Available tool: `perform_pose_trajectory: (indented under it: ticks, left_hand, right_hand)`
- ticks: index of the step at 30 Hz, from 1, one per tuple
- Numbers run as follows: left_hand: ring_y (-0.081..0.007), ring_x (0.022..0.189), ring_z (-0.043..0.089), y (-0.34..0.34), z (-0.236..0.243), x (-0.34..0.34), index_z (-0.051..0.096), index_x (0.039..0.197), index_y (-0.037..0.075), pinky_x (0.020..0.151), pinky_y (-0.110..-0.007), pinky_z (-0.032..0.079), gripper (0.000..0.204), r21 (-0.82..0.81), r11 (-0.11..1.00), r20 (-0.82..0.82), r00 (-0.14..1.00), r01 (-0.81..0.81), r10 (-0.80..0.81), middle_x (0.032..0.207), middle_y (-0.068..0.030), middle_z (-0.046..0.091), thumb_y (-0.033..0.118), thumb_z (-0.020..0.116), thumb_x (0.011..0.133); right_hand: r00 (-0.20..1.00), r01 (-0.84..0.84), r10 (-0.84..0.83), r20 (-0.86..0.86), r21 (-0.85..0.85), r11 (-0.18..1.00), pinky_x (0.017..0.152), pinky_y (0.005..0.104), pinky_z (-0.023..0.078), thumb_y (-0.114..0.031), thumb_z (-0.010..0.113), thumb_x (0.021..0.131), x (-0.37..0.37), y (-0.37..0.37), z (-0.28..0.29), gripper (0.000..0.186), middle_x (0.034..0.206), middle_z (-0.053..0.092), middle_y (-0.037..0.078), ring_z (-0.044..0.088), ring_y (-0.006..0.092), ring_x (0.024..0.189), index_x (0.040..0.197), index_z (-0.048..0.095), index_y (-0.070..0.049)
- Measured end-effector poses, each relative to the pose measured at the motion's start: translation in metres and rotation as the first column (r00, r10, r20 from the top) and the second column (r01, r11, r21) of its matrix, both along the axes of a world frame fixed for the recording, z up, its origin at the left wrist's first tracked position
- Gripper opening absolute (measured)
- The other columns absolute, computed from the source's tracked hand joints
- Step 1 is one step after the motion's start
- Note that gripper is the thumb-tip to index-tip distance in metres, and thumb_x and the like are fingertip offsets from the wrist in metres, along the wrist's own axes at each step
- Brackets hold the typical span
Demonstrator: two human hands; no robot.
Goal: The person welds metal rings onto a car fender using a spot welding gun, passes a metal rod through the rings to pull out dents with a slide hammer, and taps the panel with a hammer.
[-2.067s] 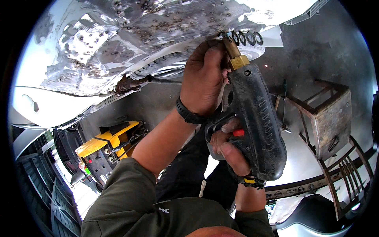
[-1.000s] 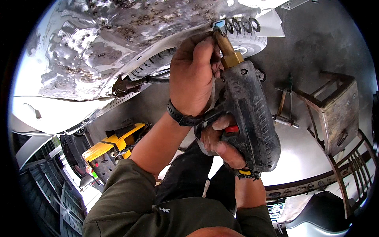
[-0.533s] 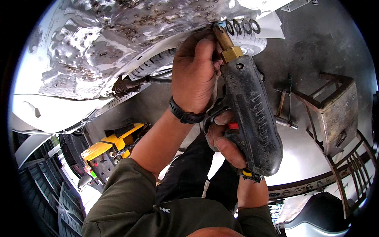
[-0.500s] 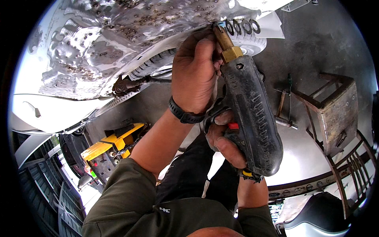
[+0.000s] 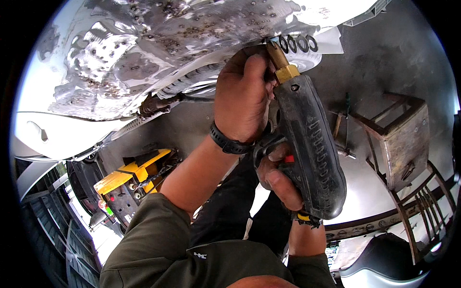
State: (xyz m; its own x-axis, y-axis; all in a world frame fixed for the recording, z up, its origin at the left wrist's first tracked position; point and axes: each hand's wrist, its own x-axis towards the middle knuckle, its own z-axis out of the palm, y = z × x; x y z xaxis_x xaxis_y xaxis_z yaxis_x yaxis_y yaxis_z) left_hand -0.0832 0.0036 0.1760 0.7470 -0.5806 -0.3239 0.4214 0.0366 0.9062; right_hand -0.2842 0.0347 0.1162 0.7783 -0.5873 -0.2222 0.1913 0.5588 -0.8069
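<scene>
My left hand (image 5: 242,96), wearing a black watch, is curled closed beside the brass tip (image 5: 278,60) of a black handheld tool (image 5: 312,144). Its fingertips are hidden behind the tip, so what they grip is unclear. The tip is up against the lower edge of a bare, spot-marked metal car panel (image 5: 177,36). Several dark rings (image 5: 302,44) stand in a row along that edge, just right of the tip. My right hand (image 5: 281,185) is wrapped round the tool's handle, its fingers by a red trigger.
Behind the panel is a tyre (image 5: 185,74). A worn stool (image 5: 403,161) stands right, beside loose tools (image 5: 341,129) on the floor. A yellow-and-black machine (image 5: 132,175) is lower left, with a dark car (image 5: 81,187) beyond.
Since half a second ago the panel, both hands, the tool and the stool have shifted slightly down together in the view. Both hands keep much the same positions on the tool and panel.
</scene>
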Motion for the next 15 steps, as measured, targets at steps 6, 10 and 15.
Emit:
perform_pose_trajectory:
  ticks: [6, 10, 15]
  left_hand:
    - [-0.004, 0.062, 0.05, -0.002, 0.0, 0.0, 0.064, 0.098, 0.005, 0.055, -0.021, 0.04, 0.019, 0.011, 1.0, -0.032, 0.999, -0.005, 0.005, 0.076, 0.002, 0.059, 0.021, 0.056, 0.1]
    - [-0.0038, 0.062, 0.051, -0.004, 0.0, -0.002, 0.065, 0.098, 0.005, 0.055, -0.021, 0.041, 0.019, -0.005, 1.0, -0.022, 1.0, -0.008, 0.008, 0.076, 0.002, 0.059, 0.021, 0.056, 0.101]
    - [-0.005, 0.06, 0.05, -0.003, 0.002, -0.003, 0.064, 0.095, 0.004, 0.055, -0.022, 0.041, 0.02, 0.013, 1.0, -0.004, 1.0, -0.008, 0.008, 0.074, 0.0015, 0.057, 0.023, 0.057, 0.101]
  right_hand:
    - [0.996, -0.018, -0.007, -0.084, -0.29, 0.957, 0.099, 0.0386, 0.053, -0.015, 0.076, 0.087, 0.006, -0.017, 0.022, 0.051, 0.125, 0.066, 0.014, 0.064, 0.0242, 0.118, 0.135, 0.059, -0.007]
    - [0.996, 0.019, -0.044, -0.074, -0.306, 0.952, 0.097, 0.0378, 0.054, -0.014, 0.076, 0.088, 0.005, -0.019, 0.024, 0.051, 0.126, 0.066, 0.014, 0.065, 0.023, 0.117, 0.136, 0.058, -0.007]
    - [0.999, -0.015, 0.018, 0.032, -0.073, 0.997, 0.082, 0.0327, 0.052, -0.012, 0.075, 0.09, 0.003, -0.006, 0.001, 0.047, 0.112, 0.065, 0.009, 0.062, 0.0143, 0.094, 0.133, 0.057, -0.005]
